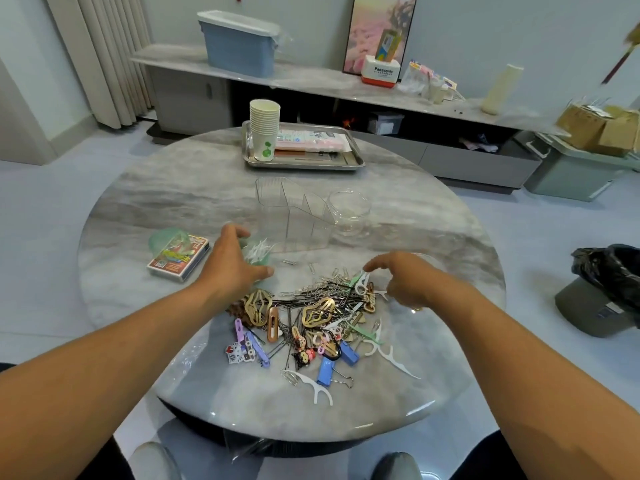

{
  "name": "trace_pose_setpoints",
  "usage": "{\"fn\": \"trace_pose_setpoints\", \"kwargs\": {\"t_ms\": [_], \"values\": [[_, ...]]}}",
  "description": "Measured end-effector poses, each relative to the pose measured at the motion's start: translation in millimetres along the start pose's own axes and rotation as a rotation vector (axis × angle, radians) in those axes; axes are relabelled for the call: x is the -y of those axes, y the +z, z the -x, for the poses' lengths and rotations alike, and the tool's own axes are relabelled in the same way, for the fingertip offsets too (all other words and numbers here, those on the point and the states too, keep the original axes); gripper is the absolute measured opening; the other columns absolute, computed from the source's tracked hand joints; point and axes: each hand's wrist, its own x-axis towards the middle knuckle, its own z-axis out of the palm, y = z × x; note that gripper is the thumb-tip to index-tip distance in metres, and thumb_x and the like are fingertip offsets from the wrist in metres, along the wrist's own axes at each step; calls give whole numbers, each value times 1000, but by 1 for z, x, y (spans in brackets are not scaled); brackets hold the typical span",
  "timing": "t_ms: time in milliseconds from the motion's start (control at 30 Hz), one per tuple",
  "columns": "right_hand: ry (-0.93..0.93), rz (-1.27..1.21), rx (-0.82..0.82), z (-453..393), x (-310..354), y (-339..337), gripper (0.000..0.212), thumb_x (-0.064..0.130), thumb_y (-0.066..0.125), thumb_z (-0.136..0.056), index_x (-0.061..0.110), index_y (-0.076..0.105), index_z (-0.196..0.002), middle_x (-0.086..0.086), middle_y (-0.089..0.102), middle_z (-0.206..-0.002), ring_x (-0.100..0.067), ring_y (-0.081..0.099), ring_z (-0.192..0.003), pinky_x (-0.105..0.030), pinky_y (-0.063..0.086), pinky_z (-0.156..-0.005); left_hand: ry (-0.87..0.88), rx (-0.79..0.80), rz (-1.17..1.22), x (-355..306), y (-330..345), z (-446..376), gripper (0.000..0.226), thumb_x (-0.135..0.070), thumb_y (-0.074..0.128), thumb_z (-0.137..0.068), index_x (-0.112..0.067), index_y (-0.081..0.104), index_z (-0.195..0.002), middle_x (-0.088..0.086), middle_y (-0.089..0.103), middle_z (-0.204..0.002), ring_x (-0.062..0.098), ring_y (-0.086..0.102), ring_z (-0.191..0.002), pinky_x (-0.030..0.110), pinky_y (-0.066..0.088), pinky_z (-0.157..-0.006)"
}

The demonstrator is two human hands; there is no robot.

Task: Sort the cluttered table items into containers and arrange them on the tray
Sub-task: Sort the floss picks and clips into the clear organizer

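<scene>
Two grips | left hand (232,263) round green cup (257,255) (blurred) | right hand (403,280) loose, empty

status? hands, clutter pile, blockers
Left hand grips green floss-pick tub. Right hand open, fingertips at the clutter pile. Pile unsorted; clear organizer empty. No blockers.

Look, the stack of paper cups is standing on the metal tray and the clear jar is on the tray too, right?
Not quite. The head view shows the stack of paper cups standing on the metal tray, but the clear jar is on the bare table, nearer the person, beside the clear divided holder.
</scene>
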Motion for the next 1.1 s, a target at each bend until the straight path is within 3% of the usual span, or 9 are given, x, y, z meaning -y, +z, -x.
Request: {"fn": "trace_pose_setpoints", "kwargs": {"t_ms": [100,167,267,467,600,733,833,967,1100], "values": [[-152,91,62,-5,-1,11,78,-16,51,-89,36,51,-146,-1,39,-158,-25,51,-132,-33,46,-102,6,21,-32,-4,2,2,87,-24,90,-73,-23,36,-141,8,42,-150,22,46,-127,36,45,-100],[-184,160,88,-10,0,18,79,-14,54,-89,38,47,-149,1,37,-158,-25,47,-135,-36,44,-109,58,30,-74,-10,3,6,104,-33,92,-69,-27,28,-151,7,33,-156,25,38,-139,44,37,-114],[-180,163,63,-15,0,23,71,-8,57,-91,36,51,-146,-1,43,-150,-27,50,-129,-39,46,-104,190,-10,-148,-18,5,11,114,-49,90,-67,-31,20,-156,1,26,-158,22,28,-146,40,26,-118],[-152,29,13,-22,0,23,15,13,71,-91,23,69,-103,2,66,-99,-17,59,-89,-28,46,-70,391,-189,-160,-36,12,20,89,-49,82,-78,-31,32,-149,-3,30,-153,15,27,-142,29,21,-114],[-130,-21,41,-22,4,27,8,13,70,-92,21,67,-91,7,64,-84,-14,58,-81,-22,43,-63,495,-207,-211,-44,18,29,63,-42,76,-86,-25,45,-137,-4,42,-137,13,37,-129,26,28,-107],[-125,-6,-3,-19,6,23,7,17,71,-92,21,66,-89,7,63,-84,-11,56,-77,-27,44,-63,514,-61,-163,-50,24,35,38,-32,71,-92,-28,54,-127,-13,52,-114,2,50,-100,19,40,-85],[-118,-89,-50,-16,6,13,7,20,74,-92,19,68,-87,9,65,-79,-11,58,-73,-27,41,-60,450,102,-118,-53,29,38,28,-25,68,-96,-32,60,-122,-18,57,-107,-2,56,-90,13,40,-74],[-74,-325,-82,-11,7,0,11,22,78,-89,17,71,-83,3,70,-78,-10,58,-69,-28,44,-62,366,256,-117,-53,35,40,37,-27,67,-96,-31,59,-132,-15,60,-116,1,60,-92,17,46,-78],[-80,-624,-14,-2,8,-2,12,21,80,-87,12,75,-82,7,69,-68,-4,56,-63,-24,45,-64,219,335,-26,-57,41,40,50,-29,70,-95,-30,52,-141,-13,60,-124,5,66,-84,10,47,-66]]}}
